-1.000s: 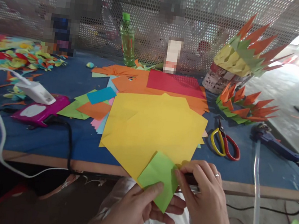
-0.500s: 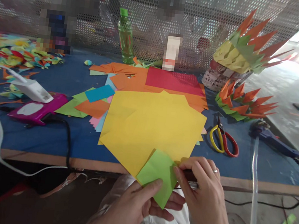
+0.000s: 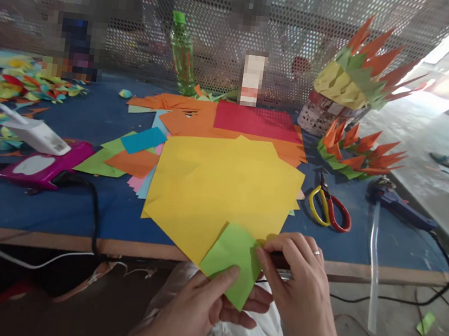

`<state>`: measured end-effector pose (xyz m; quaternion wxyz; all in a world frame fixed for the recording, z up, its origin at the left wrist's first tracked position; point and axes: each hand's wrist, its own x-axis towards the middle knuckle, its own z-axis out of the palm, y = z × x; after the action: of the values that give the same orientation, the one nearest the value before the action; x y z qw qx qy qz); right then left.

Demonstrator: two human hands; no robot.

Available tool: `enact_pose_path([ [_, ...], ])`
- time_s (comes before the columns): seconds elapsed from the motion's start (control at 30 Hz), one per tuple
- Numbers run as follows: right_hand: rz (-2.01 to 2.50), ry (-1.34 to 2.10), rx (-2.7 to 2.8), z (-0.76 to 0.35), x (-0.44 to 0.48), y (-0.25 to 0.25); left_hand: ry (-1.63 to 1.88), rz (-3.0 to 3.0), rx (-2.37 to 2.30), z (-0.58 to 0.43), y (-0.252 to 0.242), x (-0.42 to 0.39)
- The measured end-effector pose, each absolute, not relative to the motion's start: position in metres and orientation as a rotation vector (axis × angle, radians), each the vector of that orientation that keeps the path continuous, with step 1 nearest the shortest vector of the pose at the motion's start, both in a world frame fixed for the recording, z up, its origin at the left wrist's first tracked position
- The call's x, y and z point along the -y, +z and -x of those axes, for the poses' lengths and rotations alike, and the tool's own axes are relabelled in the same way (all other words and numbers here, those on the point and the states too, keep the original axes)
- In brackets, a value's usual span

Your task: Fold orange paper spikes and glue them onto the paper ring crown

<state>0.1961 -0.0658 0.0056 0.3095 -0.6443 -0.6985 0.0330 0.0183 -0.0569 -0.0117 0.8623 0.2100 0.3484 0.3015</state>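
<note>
A small green paper square [image 3: 234,253] is held over the near edge of a large yellow sheet [image 3: 226,184]. My left hand [image 3: 208,302] grips it from below, the thumb on top and the fingers beneath. At its right corner my right hand [image 3: 297,269] pinches the paper between thumb and forefinger. Under the yellow sheet lie orange sheets [image 3: 197,124] and a red one [image 3: 255,120]. Scissors [image 3: 329,202] with one yellow and one red handle rest to the right of the yellow sheet.
Glue gun [image 3: 403,206] with a clear stick and a folded-paper ring [image 3: 357,157] lie right. A taller paper piece [image 3: 335,94] and green bottle [image 3: 182,56] stand behind. Left are a purple power strip [image 3: 40,170], white plug [image 3: 40,134] and paper scraps [image 3: 23,78].
The whole view has shifted slightly, so things on the table appear a little further left. Both hands keep the same hold on the green paper.
</note>
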Motion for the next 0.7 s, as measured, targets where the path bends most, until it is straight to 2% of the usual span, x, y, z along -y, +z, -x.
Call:
enact_pose_path([
  [0.47,1.687,0.105,1.769,-0.204,0.066,0.002,0.612,-0.454,-0.767,-0.021,-0.016,0.059],
  [0.7,1.796,-0.165,1.727,-0.248,0.066,0.026,0.575,-0.473,-0.810,-0.015,-0.006,0.057],
])
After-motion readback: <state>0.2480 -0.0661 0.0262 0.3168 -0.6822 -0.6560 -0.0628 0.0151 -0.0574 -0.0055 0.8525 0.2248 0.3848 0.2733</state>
